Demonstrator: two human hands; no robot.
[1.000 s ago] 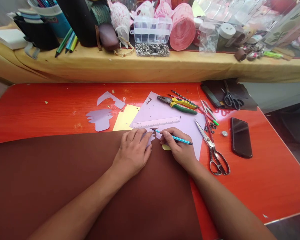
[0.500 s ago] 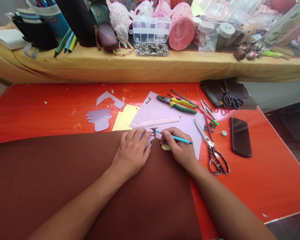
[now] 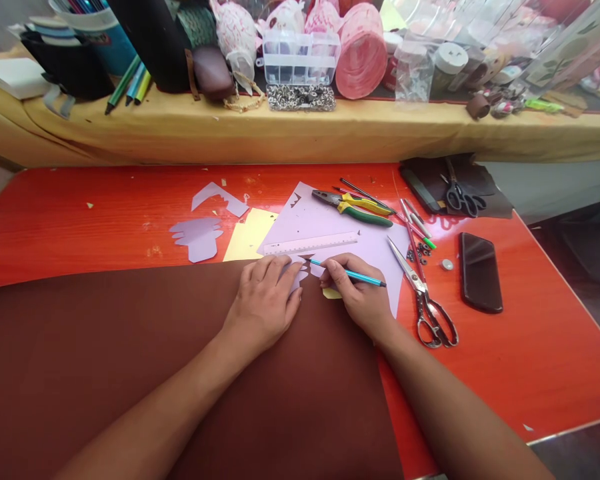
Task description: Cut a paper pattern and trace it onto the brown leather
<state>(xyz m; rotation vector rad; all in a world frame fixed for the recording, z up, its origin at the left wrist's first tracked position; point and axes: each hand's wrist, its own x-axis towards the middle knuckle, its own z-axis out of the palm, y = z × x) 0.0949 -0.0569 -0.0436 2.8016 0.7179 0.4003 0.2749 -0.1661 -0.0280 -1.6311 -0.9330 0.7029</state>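
My left hand [image 3: 263, 303] lies flat with fingers stretched forward, pressing on a light purple paper cutout [image 3: 298, 281] on a large brown sheet [image 3: 130, 347]. Much of the cutout is hidden under the fingers. In my right hand [image 3: 365, 297] is a blue pen [image 3: 363, 277], gripped between thumb and fingers. Its tip points left, at the notched edge of the cutout near the sheet's far edge. A small yellow piece [image 3: 331, 293] shows beneath the right hand.
Beyond the sheet lie a ruler [image 3: 310, 243], purple paper [image 3: 293, 217] and pliers [image 3: 355, 208]. Large scissors [image 3: 425, 297] and a phone [image 3: 481, 273] rest to the right on the red table [image 3: 540, 347]. A cloth-covered shelf [image 3: 180, 137] full of supplies runs along the back.
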